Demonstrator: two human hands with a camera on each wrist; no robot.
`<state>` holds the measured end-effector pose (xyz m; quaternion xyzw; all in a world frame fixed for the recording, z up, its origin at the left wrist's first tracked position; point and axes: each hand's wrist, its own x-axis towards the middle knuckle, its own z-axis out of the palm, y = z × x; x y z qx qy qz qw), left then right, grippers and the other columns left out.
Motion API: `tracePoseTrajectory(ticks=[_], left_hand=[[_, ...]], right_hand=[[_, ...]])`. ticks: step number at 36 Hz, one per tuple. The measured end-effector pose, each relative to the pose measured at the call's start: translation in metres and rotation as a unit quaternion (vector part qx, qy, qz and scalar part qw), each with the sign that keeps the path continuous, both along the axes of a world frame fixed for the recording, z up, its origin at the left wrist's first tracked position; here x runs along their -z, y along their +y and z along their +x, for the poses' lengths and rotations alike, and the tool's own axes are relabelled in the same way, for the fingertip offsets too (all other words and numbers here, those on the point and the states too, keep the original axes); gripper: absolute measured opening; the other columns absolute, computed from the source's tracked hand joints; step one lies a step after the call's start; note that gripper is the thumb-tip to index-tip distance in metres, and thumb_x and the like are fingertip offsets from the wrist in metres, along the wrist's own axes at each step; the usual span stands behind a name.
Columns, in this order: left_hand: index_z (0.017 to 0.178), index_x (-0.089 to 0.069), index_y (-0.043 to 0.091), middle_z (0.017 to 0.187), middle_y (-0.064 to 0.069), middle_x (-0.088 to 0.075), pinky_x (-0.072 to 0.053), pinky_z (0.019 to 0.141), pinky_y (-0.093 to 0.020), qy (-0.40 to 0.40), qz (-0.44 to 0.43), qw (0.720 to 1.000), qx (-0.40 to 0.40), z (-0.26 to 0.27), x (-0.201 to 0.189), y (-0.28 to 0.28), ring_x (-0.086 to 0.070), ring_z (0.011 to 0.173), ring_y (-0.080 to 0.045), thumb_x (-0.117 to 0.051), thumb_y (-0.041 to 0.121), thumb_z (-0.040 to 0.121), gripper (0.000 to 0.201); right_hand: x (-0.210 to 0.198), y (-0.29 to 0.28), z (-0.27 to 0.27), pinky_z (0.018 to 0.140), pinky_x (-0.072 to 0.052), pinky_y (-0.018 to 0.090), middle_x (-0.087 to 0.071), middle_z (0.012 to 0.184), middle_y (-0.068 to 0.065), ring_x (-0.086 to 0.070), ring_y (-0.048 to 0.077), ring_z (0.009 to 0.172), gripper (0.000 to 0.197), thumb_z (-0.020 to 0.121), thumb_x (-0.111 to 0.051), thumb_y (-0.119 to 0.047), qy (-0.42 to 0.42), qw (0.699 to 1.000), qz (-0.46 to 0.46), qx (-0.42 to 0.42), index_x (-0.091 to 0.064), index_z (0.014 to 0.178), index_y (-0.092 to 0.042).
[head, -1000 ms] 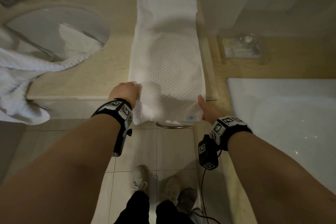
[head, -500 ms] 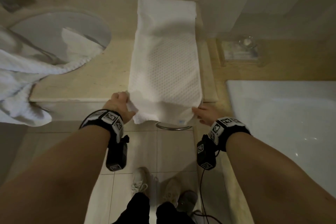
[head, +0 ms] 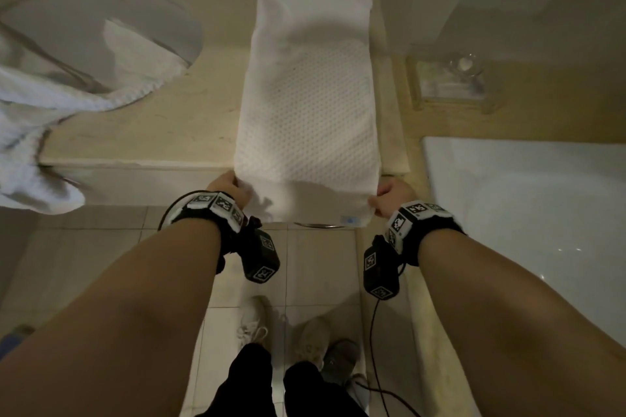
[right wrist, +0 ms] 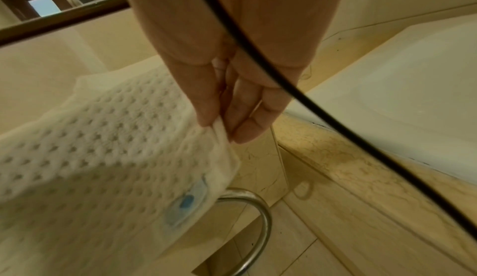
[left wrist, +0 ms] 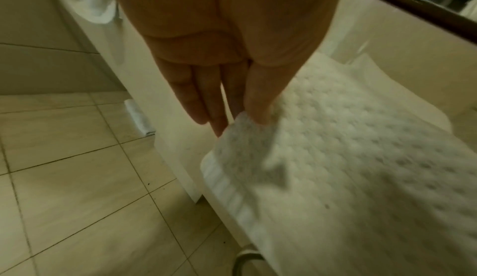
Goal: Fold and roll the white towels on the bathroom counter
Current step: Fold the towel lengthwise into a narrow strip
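Both hands were pinching the near end of the towel (head: 306, 112), one at each corner. My left hand (head: 227, 189) held the corner at about 7 o'clock from the towel's middle; in the left wrist view its thumb and fingers (left wrist: 258, 104) closed on the cloth edge. My right hand (head: 393, 195) held the corner at about 5 o'clock, and in the right wrist view thumb and fingertips (right wrist: 206, 115) nipped the hem just above a small blue label (right wrist: 184, 202).

That towel lay as a long narrow strip on the counter (head: 135, 142), running from the wall at 12 o'clock down to the front edge, with its near end hanging over that edge between my hands. I judged the lengthwise folding done for this one: the strip looked even-sided and flat. No roll was started yet, so rolling it up from the near end was what I reckoned remained.

A second heap of white towelling (head: 50, 88) sat crumpled at 9 to 10 o'clock, draped partly into the round basin (head: 101, 27) and spilling over the counter's left end. It looked unfolded, so I put the whole task at well under half.

A metal ring (right wrist: 258, 219) hung below the counter edge, just under the towel's near end. A clear dish (head: 450, 78) stood at 3 o'clock, and the white tub (head: 525, 196) lay beyond at 4 o'clock.
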<state>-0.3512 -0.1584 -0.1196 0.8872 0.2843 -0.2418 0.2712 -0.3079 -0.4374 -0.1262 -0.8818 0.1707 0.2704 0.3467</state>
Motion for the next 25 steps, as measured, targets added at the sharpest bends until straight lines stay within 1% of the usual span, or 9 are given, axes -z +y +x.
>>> tracePoseTrajectory(ticks=[3,5,8,11,13,17,20,22,25], left_hand=[[0.122,-0.051,-0.001,0.123,-0.023,-0.057,-0.041,0.091,-0.034,0.003,0.010,1.000,0.016,-0.005,0.000,0.005,-0.054,0.113,-0.036,-0.049,0.023,0.096,0.036],[0.123,-0.050,-0.001,0.124,-0.022,-0.057,-0.041,0.091,-0.034,0.014,0.017,0.999,0.031,-0.007,-0.004,0.007,-0.053,0.114,-0.035,-0.045,0.023,0.098,0.035],[0.117,-0.053,0.000,0.117,-0.017,-0.058,-0.038,0.084,-0.030,0.023,-0.001,0.999,0.041,-0.002,-0.011,0.007,-0.054,0.106,-0.031,-0.049,0.023,0.096,0.032],[0.107,-0.058,0.005,0.102,-0.012,-0.056,-0.037,0.081,-0.029,-0.006,-0.042,0.999,-0.003,0.005,-0.017,0.009,-0.051,0.094,-0.024,-0.052,0.031,0.094,0.029],[0.111,-0.059,0.004,0.108,-0.015,-0.061,-0.043,0.087,-0.032,-0.017,-0.046,0.999,-0.020,0.010,-0.016,0.012,-0.057,0.101,-0.030,-0.049,0.035,0.096,0.037],[0.114,-0.057,-0.003,0.115,-0.024,-0.062,-0.049,0.093,-0.043,-0.020,-0.035,0.999,-0.019,0.016,-0.014,0.019,-0.060,0.105,-0.037,-0.045,0.022,0.098,0.032],[0.110,-0.059,0.002,0.111,-0.015,-0.060,-0.047,0.087,-0.032,0.024,-0.005,0.998,0.049,0.018,-0.025,0.018,-0.061,0.104,-0.030,-0.044,0.015,0.099,0.022],[0.116,-0.060,0.001,0.112,-0.012,-0.062,-0.047,0.094,-0.034,0.055,0.042,0.995,0.076,0.022,-0.035,0.021,-0.060,0.110,-0.029,-0.045,0.019,0.098,0.029],[0.123,-0.056,0.002,0.123,-0.015,-0.060,-0.045,0.099,-0.037,0.052,0.089,0.989,0.108,0.036,-0.048,0.024,-0.057,0.115,-0.031,-0.052,0.021,0.094,0.035]], right_hand=[[-0.002,-0.001,0.001,0.092,-0.051,0.047,-0.060,0.109,0.015,-0.060,0.035,0.106,0.041,0.076,-0.071,-0.003,0.031,0.999,-0.011,0.036,-0.054,0.113,-0.008],[-0.005,0.002,0.002,0.095,-0.050,0.045,-0.061,0.116,0.017,-0.060,0.035,0.107,0.049,0.079,-0.069,-0.005,0.066,0.998,0.009,0.024,-0.052,0.124,-0.003],[-0.016,0.011,0.004,0.091,-0.050,0.035,-0.065,0.106,0.012,-0.062,0.029,0.097,0.031,0.089,-0.058,-0.021,0.059,0.997,0.042,0.007,-0.061,0.117,-0.008],[-0.023,0.018,0.013,0.096,-0.046,0.036,-0.062,0.120,0.014,-0.060,0.031,0.107,0.047,0.094,-0.045,-0.043,0.044,0.997,0.055,0.040,-0.058,0.122,-0.007],[-0.025,0.018,0.018,0.091,-0.044,0.033,-0.059,0.124,0.016,-0.058,0.029,0.104,0.057,0.096,-0.036,-0.049,0.051,0.998,0.026,0.035,-0.057,0.124,-0.004],[-0.021,0.014,0.021,0.076,-0.039,0.028,-0.061,0.099,0.014,-0.054,0.024,0.085,0.043,0.098,-0.038,-0.045,0.030,0.999,-0.005,0.011,-0.059,0.090,-0.009],[-0.026,0.010,0.023,0.077,-0.041,0.028,-0.061,0.099,0.013,-0.057,0.025,0.087,0.039,0.099,-0.039,-0.039,0.047,0.998,-0.043,-0.029,-0.062,0.099,-0.007],[-0.031,0.008,0.028,0.082,-0.047,0.029,-0.063,0.114,0.013,-0.060,0.026,0.100,0.035,0.097,-0.047,-0.034,0.061,0.994,-0.067,-0.067,-0.063,0.112,-0.007],[-0.042,0.009,0.038,0.065,-0.046,0.020,-0.062,0.121,0.015,-0.062,0.026,0.102,0.035,0.094,-0.051,-0.025,0.046,0.993,-0.072,-0.077,-0.060,0.120,-0.003]])
